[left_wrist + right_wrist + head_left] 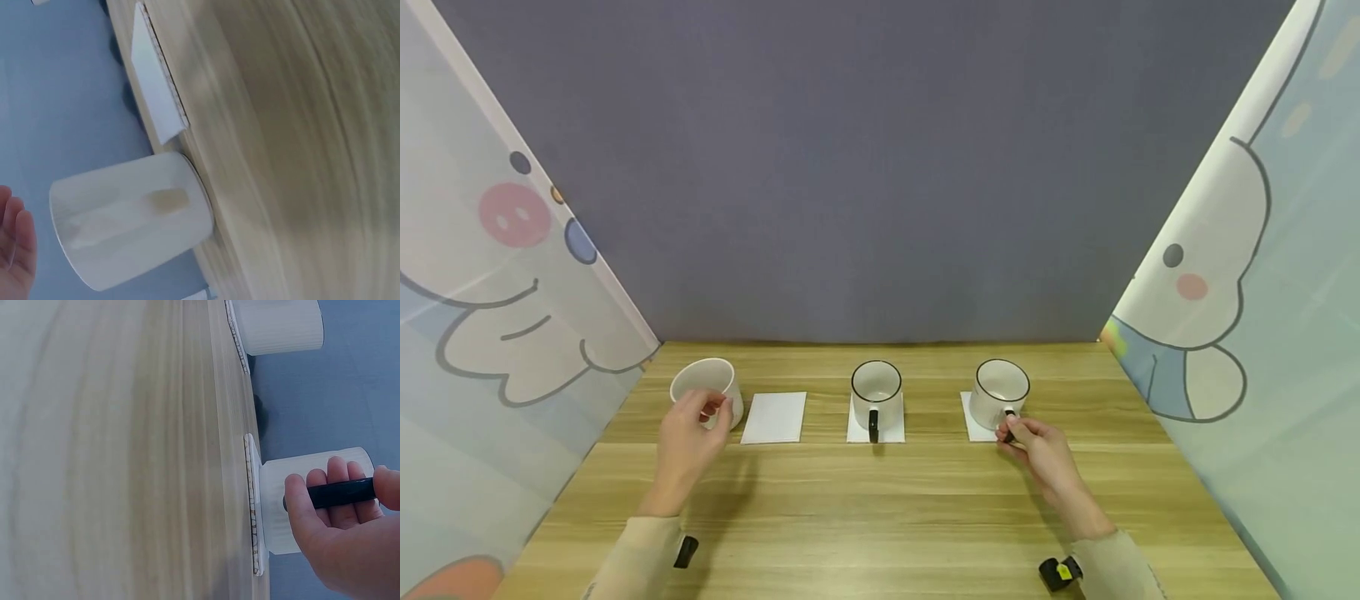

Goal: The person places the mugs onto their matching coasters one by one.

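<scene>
Three white mugs stand in a row on a wooden table (pixel 880 500). My left hand (pixel 711 410) holds the left mug (pixel 700 383) at its near side; the mug looks slightly tilted and sits left of an empty white coaster (pixel 773 417). In the left wrist view only the edge of that hand (pixel 12 244) shows beside the mug (pixel 131 219), and the coaster (pixel 156 81) lies beyond. My right hand (pixel 1011 429) pinches the black handle (pixel 337 492) of the right mug (pixel 1000 390), which rests on its coaster (pixel 251 506).
The middle mug (pixel 876 383) sits on its own coaster (pixel 891 429), handle toward me. A grey backdrop closes the far edge, and cartoon-printed curtains (pixel 490 292) hang along both sides. Bare wood spreads between the mugs and me.
</scene>
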`<state>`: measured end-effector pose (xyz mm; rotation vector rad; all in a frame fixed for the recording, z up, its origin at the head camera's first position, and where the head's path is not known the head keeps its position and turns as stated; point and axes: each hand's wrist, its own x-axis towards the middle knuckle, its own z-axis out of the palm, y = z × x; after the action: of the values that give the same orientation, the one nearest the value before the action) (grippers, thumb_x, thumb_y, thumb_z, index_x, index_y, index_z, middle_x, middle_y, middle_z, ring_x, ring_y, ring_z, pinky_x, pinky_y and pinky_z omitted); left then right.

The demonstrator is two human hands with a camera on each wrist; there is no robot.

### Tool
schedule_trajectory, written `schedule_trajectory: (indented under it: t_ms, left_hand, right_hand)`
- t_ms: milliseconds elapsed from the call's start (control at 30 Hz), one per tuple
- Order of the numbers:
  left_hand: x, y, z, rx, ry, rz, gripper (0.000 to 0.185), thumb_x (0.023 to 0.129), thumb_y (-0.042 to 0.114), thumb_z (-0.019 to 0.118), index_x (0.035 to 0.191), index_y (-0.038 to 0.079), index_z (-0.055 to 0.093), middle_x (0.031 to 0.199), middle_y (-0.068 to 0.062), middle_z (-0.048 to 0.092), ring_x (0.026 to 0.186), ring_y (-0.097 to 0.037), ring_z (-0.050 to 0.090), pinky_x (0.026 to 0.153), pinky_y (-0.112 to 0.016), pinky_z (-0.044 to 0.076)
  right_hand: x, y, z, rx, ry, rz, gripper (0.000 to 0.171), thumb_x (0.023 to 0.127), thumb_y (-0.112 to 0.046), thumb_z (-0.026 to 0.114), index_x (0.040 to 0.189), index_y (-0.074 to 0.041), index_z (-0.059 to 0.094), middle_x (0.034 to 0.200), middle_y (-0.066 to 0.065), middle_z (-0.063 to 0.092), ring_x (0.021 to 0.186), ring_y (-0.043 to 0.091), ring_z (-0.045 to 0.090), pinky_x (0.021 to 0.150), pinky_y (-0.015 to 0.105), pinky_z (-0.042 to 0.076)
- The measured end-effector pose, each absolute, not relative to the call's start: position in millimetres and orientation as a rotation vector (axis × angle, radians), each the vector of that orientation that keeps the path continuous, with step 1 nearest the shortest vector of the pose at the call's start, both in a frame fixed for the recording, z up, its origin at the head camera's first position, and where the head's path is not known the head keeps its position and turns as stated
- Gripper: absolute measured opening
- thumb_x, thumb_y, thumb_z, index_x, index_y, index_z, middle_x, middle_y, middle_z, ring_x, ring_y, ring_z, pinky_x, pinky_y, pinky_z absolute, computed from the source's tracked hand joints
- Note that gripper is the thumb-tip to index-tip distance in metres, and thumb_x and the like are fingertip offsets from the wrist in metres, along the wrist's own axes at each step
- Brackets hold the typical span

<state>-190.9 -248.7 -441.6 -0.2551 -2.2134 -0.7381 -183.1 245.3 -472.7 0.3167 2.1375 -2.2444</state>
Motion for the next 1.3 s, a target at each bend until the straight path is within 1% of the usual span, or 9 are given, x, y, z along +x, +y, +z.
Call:
schedule_trajectory:
  t_ms: [67,267,400,500,567,733,800,1067,1300]
  left_hand:
    - [-191.2,-252.1,-443.4,-0.232,-2.211,-0.74,0.007,0.083,-0.002,0.071,0.081,0.001,0.066,0.076,-0.011,0.063,0.067,-0.027,0.06,0.064,-0.016,0.042]
    - [-186.6,-259.9,-445.4,-0.166,-2.214,-0.754,0.005,0.083,-0.001,0.071,0.081,0.0,0.066,0.076,-0.012,0.064,0.066,-0.031,0.06,0.063,-0.02,0.042]
    - [-183.8,-265.7,-448.0,-0.122,-2.222,-0.758,0.005,0.083,0.0,0.071,0.08,0.0,0.066,0.076,-0.012,0.064,0.066,-0.03,0.059,0.064,-0.012,0.039]
    - [-182.6,-269.4,-450.5,-0.078,-2.231,-0.76,0.006,0.084,0.002,0.071,0.079,0.001,0.067,0.075,-0.01,0.064,0.066,-0.027,0.059,0.064,-0.01,0.037]
    - [-181.9,-271.4,-452.2,-0.044,-2.242,-0.776,0.007,0.085,0.004,0.072,0.079,0.002,0.067,0.076,-0.01,0.065,0.066,-0.022,0.058,0.063,-0.01,0.038]
    - [-179.4,-276.5,-457.3,0.073,-2.258,-0.881,0.007,0.087,0.006,0.072,0.081,0.003,0.069,0.078,-0.009,0.067,0.067,0.0,0.054,0.061,-0.008,0.041]
    - [-178.4,-278.7,-459.7,0.117,-2.257,-0.918,0.007,0.088,0.006,0.073,0.082,0.004,0.07,0.077,-0.009,0.067,0.066,0.005,0.052,0.061,-0.008,0.041]
    - [-176.5,-283.2,-469.1,0.261,-2.336,-0.987,0.014,0.094,0.018,0.072,0.087,0.006,0.069,0.08,-0.009,0.069,0.069,-0.001,0.056,0.063,-0.013,0.042]
    - [-174.9,-286.3,-468.8,0.459,-2.395,-1.346,0.036,0.1,0.036,0.065,0.103,0.001,0.068,0.089,0.0,0.068,0.077,-0.003,0.058,0.067,-0.018,0.049]
  right_hand:
    - [-183.0,245.1,-472.3,0.319,2.132,-2.247,0.03,0.108,-0.01,0.05,0.111,0.018,0.06,0.101,0.011,0.064,0.097,0.02,0.066,0.093,0.038,0.057]
    - [-182.0,245.5,-471.2,0.317,2.119,-2.248,0.031,0.108,-0.01,0.049,0.112,0.019,0.059,0.1,0.01,0.063,0.094,0.017,0.066,0.094,0.038,0.056]
    - [-181.4,246.5,-470.6,0.315,2.117,-2.247,0.031,0.108,-0.01,0.049,0.113,0.019,0.058,0.099,0.008,0.063,0.095,0.018,0.066,0.093,0.036,0.057]
    - [-181.0,247.3,-470.1,0.311,2.121,-2.247,0.032,0.108,-0.01,0.049,0.114,0.02,0.057,0.099,0.008,0.063,0.095,0.017,0.065,0.094,0.036,0.056]
    - [-180.7,248.0,-470.1,0.313,2.126,-2.243,0.033,0.108,-0.011,0.049,0.115,0.02,0.057,0.1,0.008,0.063,0.095,0.016,0.065,0.094,0.037,0.056]
    - [-179.7,248.0,-470.7,0.324,2.125,-2.232,0.033,0.108,-0.012,0.049,0.115,0.019,0.057,0.101,0.009,0.063,0.095,0.016,0.065,0.094,0.036,0.056]
    - [-179.7,247.3,-470.8,0.323,2.12,-2.231,0.033,0.108,-0.012,0.049,0.115,0.019,0.057,0.102,0.009,0.063,0.096,0.017,0.065,0.094,0.035,0.056]
    - [-178.9,245.1,-470.5,0.351,2.105,-2.25,0.031,0.108,-0.011,0.049,0.115,0.018,0.057,0.101,0.009,0.064,0.093,0.015,0.066,0.093,0.035,0.056]
    - [-179.8,245.2,-471.5,0.35,2.106,-2.247,0.032,0.108,-0.013,0.05,0.115,0.018,0.058,0.102,0.01,0.064,0.093,0.015,0.065,0.092,0.034,0.057]
